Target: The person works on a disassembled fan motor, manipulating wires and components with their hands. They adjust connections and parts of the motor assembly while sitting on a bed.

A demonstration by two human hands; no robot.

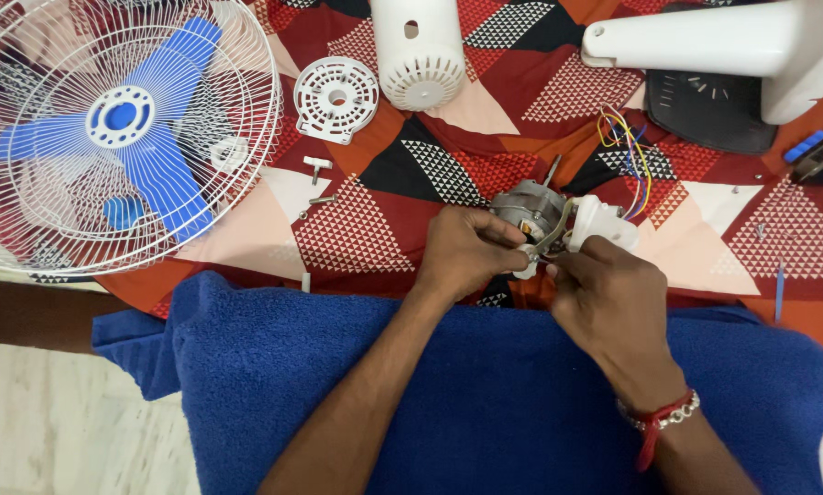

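Observation:
A grey fan motor (527, 207) with a metal shaft lies on the patterned cloth (375, 220), coloured wires (630, 151) running from it toward the white fan body. My left hand (466, 252) grips the motor's near side. My right hand (609, 293) pinches a small part at the metal bracket (553, 236) beside a white plastic piece (602, 222). What is between the right fingertips is too small to tell.
A white wire fan guard with blue blades (123, 124) lies at the left. A round white grille (336, 97), a white motor cover (421, 50), the white fan stand (723, 41), a black plate (709, 110) and loose screws (322, 198) lie around. A blue towel (485, 394) covers my lap.

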